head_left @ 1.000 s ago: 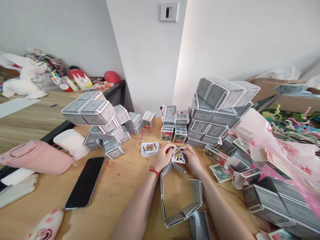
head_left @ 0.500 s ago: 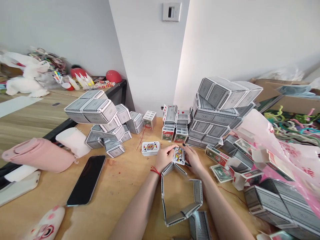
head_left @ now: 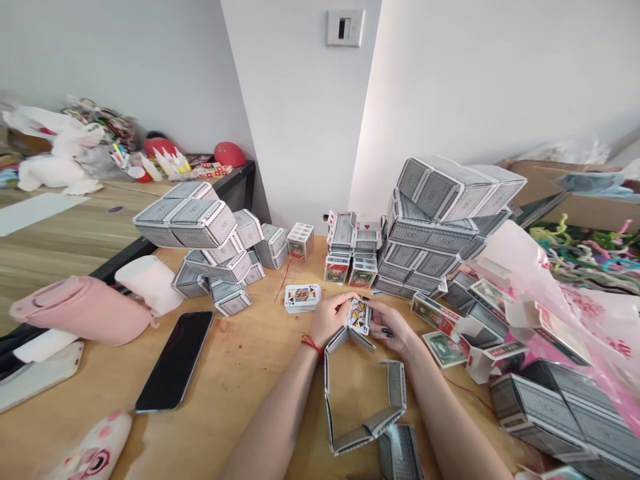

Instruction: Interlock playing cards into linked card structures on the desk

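Note:
Both my hands hold a playing card (head_left: 359, 315), a queen facing up, at the far end of a chain of folded cards (head_left: 327, 393). My left hand (head_left: 333, 319), a red string at its wrist, grips the card's left side. My right hand (head_left: 393, 325) pinches its right edge. Whether it is one card or a few together I cannot tell. The chain stands on edge in an open ring between my forearms, and a grey folded card piece (head_left: 401, 453) lies by its near end. Left of my hands sits a stack of playing cards (head_left: 303, 298), a jack on top.
Blocks built of folded cards are stacked at left (head_left: 183, 213) and right (head_left: 425, 233). Card boxes (head_left: 445, 348) lie opened at right beside a pink plastic bag (head_left: 530, 267). A black phone (head_left: 175, 360) and a pink pouch (head_left: 85, 310) rest at left.
My right hand's fingers have shifted down along the card's right side, their dark nails now showing. My left hand stays nearly in place. The view has shifted slightly.

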Tool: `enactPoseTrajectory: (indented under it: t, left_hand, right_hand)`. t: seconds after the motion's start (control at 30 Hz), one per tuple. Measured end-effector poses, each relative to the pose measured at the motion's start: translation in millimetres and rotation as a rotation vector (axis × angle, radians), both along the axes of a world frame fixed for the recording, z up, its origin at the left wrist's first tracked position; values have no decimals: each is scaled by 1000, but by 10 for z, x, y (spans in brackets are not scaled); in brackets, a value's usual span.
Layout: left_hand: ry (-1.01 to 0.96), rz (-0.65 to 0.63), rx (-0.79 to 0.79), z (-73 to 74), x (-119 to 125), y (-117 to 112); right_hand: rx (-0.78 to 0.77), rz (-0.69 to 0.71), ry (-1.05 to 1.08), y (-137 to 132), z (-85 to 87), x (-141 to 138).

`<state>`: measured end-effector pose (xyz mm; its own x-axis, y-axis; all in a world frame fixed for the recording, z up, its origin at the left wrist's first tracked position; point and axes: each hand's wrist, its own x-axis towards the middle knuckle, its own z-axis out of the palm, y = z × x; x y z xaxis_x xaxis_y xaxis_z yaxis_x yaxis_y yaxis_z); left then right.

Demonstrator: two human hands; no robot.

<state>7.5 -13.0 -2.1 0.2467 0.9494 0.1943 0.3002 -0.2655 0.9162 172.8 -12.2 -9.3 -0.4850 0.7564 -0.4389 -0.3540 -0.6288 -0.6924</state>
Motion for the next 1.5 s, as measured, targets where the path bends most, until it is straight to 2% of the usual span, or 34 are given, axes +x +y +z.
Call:
enactPoseTrajectory:
  t: [0.2, 0.47, 0.6, 0.83, 1.17, 1.33, 1.5]
  left_hand:
    - [-50, -11, -74, -32, 2, 17]
    - [-438, 9, -215, 81, -74, 120]
    - [-339, -2, -229, 42, -23, 124]
    - [-257, 152, -194, -18, 57, 85]
    - [-283, 229, -234, 14, 50, 88]
    - [-249, 230, -213, 24, 48, 80]
    - [-263, 162, -216, -3, 41, 91]
  right_hand:
    - [94, -66, -80, -19, -47, -5]
    - [247, -42, -57, -65, -2, -164]
    - [323, -100, -128, -94, -8, -255]
    - [457, -108, -223, -120, -48, -329]
    - [521, -89, -354, -143, -24, -342]
    - [531, -82, -368, -145, -22, -341]
    - [505, -85, -343, -128, -33, -324]
